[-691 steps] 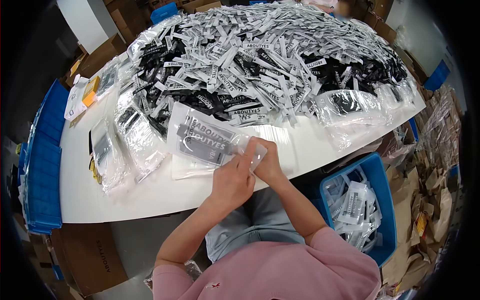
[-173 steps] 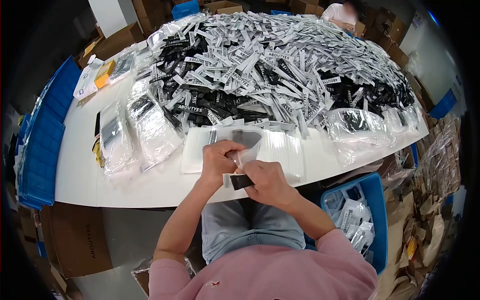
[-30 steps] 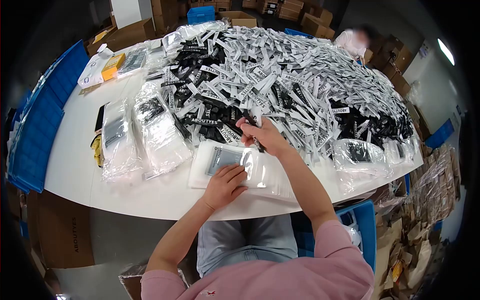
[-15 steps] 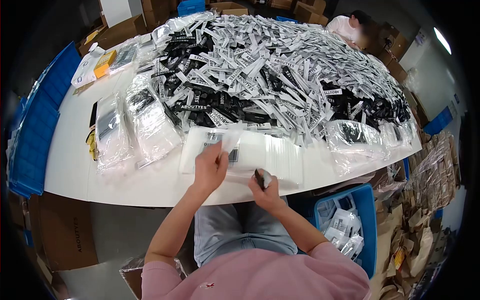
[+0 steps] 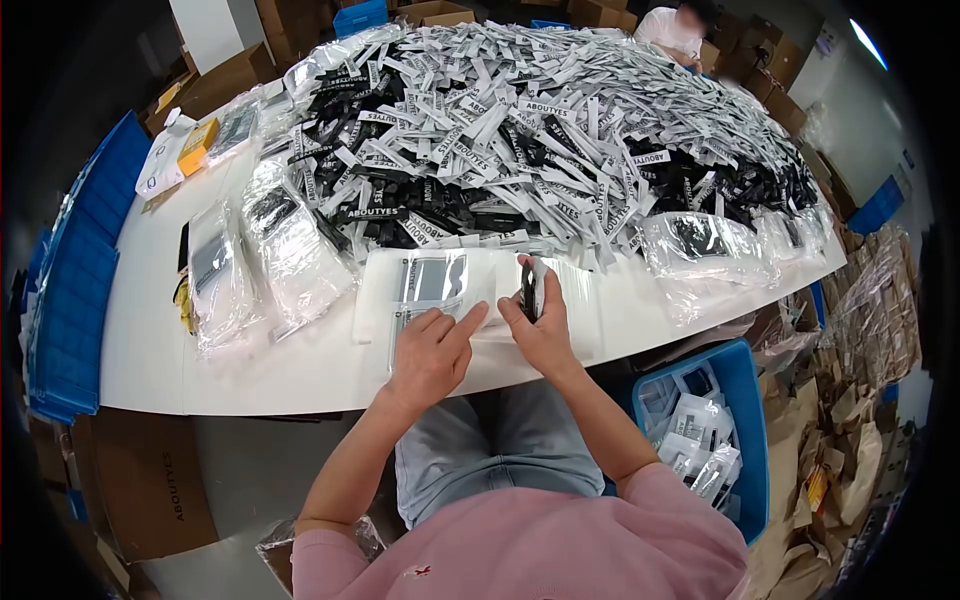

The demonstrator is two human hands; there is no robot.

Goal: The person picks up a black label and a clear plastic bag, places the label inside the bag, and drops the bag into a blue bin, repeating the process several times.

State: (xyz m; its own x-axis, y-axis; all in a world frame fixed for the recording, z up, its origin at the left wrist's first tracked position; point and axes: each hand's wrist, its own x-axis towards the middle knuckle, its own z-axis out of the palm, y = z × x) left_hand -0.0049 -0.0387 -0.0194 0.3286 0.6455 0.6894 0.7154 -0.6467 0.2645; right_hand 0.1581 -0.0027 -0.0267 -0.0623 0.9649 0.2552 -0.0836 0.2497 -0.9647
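Observation:
My left hand rests over a printed clear plastic bag on the stack near the table's front edge; its index finger is stretched out and the other fingers are curled, and I see nothing held in it. Just to its right, my right hand grips a small bundle of black and white packets upright between thumb and fingers. Beneath both hands lie flat white bags. Behind them rises a large heap of black and white ABOUTYES packets.
Wrapped bag bundles lie to the left, another wrapped bundle to the right. A blue bin of filled bags stands below the table edge at right. A person is at the far side. Blue crates line the left.
My left hand has let go of the clear plastic it was lifting and now lies over the printed bag. My right hand has moved up, still with the packets. The view has shifted slightly.

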